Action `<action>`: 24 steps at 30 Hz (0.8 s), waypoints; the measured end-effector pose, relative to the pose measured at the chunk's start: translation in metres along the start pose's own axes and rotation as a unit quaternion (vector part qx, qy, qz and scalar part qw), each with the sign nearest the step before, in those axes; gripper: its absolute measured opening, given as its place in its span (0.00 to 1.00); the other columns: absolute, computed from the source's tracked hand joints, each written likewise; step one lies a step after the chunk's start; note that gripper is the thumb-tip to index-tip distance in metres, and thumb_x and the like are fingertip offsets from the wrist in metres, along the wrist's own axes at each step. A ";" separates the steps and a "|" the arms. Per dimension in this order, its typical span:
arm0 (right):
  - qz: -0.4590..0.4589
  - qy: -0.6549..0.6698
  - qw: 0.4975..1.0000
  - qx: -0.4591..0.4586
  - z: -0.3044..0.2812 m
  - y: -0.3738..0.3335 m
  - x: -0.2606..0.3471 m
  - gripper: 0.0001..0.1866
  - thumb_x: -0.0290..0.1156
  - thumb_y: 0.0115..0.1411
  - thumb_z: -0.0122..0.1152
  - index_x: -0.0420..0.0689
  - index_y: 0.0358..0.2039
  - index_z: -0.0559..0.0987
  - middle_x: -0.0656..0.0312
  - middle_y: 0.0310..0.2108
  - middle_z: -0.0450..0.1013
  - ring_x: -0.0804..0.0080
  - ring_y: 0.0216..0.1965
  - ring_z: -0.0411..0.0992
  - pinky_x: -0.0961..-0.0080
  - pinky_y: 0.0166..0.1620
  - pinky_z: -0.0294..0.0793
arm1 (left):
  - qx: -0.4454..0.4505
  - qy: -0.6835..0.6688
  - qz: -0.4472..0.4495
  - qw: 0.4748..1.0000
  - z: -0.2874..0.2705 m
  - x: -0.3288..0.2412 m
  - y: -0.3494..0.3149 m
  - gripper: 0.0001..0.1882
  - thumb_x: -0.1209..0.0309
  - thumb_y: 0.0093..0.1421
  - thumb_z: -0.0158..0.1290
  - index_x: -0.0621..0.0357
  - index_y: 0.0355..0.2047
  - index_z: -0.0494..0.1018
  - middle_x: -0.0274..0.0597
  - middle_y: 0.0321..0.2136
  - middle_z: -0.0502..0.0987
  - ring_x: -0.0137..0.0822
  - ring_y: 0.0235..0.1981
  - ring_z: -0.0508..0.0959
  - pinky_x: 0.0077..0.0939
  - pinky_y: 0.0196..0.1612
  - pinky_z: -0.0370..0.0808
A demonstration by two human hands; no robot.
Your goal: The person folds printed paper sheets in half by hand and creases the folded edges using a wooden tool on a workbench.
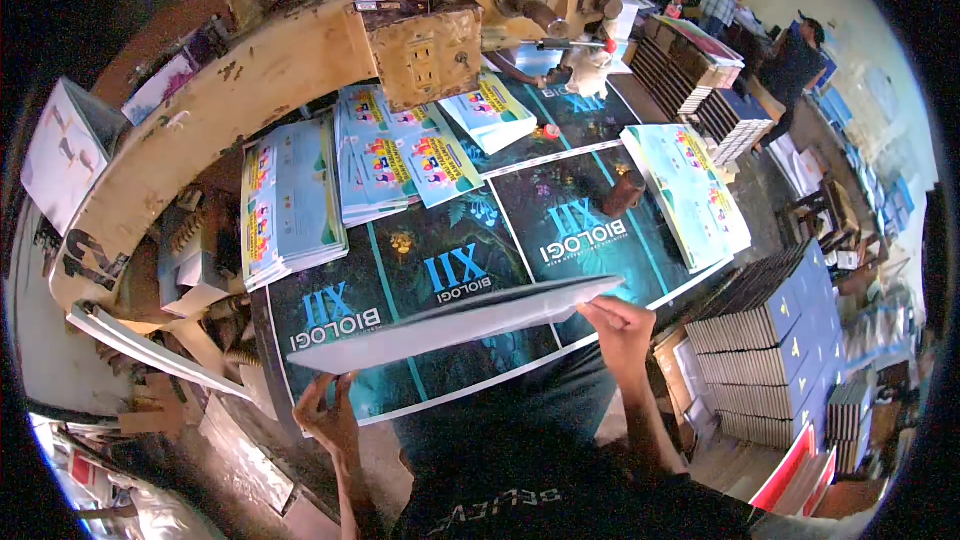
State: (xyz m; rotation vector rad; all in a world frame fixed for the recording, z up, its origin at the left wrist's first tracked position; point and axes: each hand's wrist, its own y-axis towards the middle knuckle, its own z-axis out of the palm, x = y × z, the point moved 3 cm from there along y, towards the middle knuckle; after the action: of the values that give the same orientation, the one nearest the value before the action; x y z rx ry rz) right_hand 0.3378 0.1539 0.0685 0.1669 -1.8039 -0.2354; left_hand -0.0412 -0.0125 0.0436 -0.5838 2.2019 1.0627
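Note:
A wide, thin stack of paper sheets (450, 328) is held up in front of me, tilted, its pale side toward me. My left hand (328, 418) pinches its near left corner between thumb and fingers. At the other end, my right hand (622, 328) grips the right corner. Beneath the stack lie large dark-teal printed cover sheets (455, 220) spread over the table. Whether the held stack is one folded sheet or several cannot be told from its edge.
Piles of light-blue printed sheets stand at left (290, 200), middle (400, 155), back (490, 110) and right (690, 190). A brown block (625, 194) rests on the covers. A worn yellow machine frame (200, 130) arches behind. Book stacks (770, 350) rise at right; two people stand far back.

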 end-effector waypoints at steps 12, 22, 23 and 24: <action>0.242 0.052 0.948 0.198 0.005 0.033 -0.055 0.14 0.31 0.53 0.72 0.32 0.33 0.84 0.60 0.23 0.79 0.77 0.22 0.76 0.80 0.26 0.77 | 0.289 -0.059 -0.262 0.919 0.029 0.011 -0.002 0.14 0.66 0.53 0.67 0.69 0.30 0.82 0.43 0.22 0.81 0.29 0.23 0.78 0.26 0.30 0.74; 0.269 -0.058 0.938 0.210 0.002 0.027 -0.061 0.17 0.31 0.53 0.72 0.30 0.37 0.82 0.57 0.26 0.79 0.73 0.25 0.78 0.79 0.29 0.80 | 0.218 0.139 -0.078 0.963 0.018 -0.047 0.003 0.20 0.68 0.51 0.66 0.65 0.42 0.79 0.50 0.35 0.80 0.41 0.36 0.80 0.35 0.36 0.77; 0.285 -0.039 0.933 0.217 0.006 0.029 -0.053 0.17 0.32 0.53 0.72 0.30 0.36 0.82 0.57 0.26 0.79 0.73 0.25 0.78 0.79 0.30 0.79 | 0.221 0.140 -0.079 0.962 0.013 -0.043 0.000 0.20 0.68 0.51 0.66 0.65 0.42 0.79 0.50 0.35 0.80 0.41 0.36 0.80 0.35 0.36 0.77; 0.301 -0.020 0.927 0.224 0.008 0.029 -0.050 0.17 0.32 0.54 0.71 0.30 0.36 0.82 0.57 0.26 0.79 0.73 0.26 0.78 0.80 0.30 0.79 | 0.266 0.123 0.031 0.956 0.008 -0.041 -0.003 0.25 0.65 0.50 0.67 0.64 0.47 0.76 0.50 0.41 0.77 0.44 0.42 0.78 0.38 0.42 0.75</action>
State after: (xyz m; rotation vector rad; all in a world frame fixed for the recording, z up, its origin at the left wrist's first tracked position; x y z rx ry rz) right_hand 0.3428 0.1942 0.0268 -0.0799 -1.8379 0.6185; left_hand -0.0076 -0.0028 0.0662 -0.4183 2.5952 0.3971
